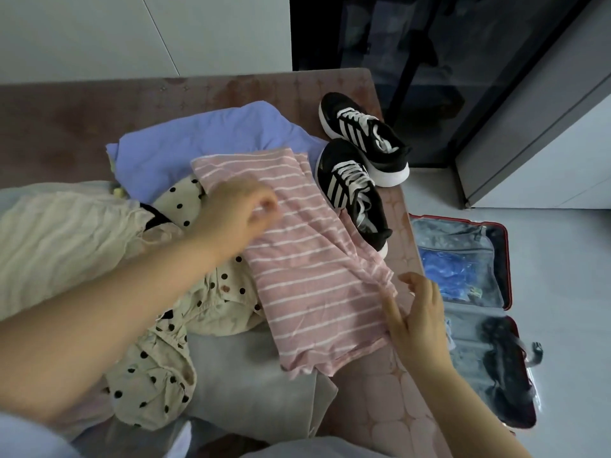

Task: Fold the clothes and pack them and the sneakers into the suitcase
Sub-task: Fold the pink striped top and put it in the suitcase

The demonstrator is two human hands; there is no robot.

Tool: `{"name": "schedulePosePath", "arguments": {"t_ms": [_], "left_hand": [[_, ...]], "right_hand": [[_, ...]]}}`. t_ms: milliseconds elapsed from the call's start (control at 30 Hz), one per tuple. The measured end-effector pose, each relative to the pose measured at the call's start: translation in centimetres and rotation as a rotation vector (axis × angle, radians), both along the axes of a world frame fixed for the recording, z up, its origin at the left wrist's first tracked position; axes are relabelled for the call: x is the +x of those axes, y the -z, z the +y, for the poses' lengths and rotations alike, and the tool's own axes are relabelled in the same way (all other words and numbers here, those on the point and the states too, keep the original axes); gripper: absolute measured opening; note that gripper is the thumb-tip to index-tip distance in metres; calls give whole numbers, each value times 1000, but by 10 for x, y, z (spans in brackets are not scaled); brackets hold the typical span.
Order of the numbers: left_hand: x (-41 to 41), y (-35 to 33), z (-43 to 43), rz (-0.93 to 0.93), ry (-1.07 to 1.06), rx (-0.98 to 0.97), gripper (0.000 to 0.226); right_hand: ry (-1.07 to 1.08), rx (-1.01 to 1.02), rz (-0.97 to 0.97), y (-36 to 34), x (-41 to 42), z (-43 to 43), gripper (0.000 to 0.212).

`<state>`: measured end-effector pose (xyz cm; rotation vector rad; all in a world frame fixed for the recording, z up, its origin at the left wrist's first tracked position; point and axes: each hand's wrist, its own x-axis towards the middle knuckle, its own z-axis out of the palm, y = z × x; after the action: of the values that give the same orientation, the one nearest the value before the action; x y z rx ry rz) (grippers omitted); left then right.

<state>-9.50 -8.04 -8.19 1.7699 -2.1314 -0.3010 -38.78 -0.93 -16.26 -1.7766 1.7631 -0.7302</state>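
Head: pink striped shirt (307, 259) between sneakers (347, 180) and polka-dot garment (155, 375).

No text, label or number is legible.

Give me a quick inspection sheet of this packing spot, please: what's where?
Surface: pink quilted bed cover, clothes piled on it.
Job's things: pink striped garment partly folded; lavender garment, polka-dot garment, cream garment and grey cloth lying loose; sneakers at the bed's edge; suitcase open on the floor.
Clutter: blue packet inside the suitcase.
Hands: left hand on the striped garment, fingers curled, blurred; right hand touches its edge, fingers straight.
Cables: nothing seen.
Surroundings: white wall, dark glass cabinet, pale floor.
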Motion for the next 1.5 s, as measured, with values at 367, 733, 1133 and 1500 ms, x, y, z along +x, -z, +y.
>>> {"name": "schedulePosePath", "arguments": {"t_ms": [367,733,1133,1500], "left_hand": [[-46,44,129,-134,330,173,22],[-61,24,138,-36,274,174,28],[-92,17,135,126,202,488,22],[32,15,-13,59,-726,210,64]], "right_hand": [[-18,171,-83,-30,34,-32,18],[-68,58,127,-35,45,-69,16],[-448,-230,347,13,18,16,33],[-735,-165,556,13,53,64,96]]}}
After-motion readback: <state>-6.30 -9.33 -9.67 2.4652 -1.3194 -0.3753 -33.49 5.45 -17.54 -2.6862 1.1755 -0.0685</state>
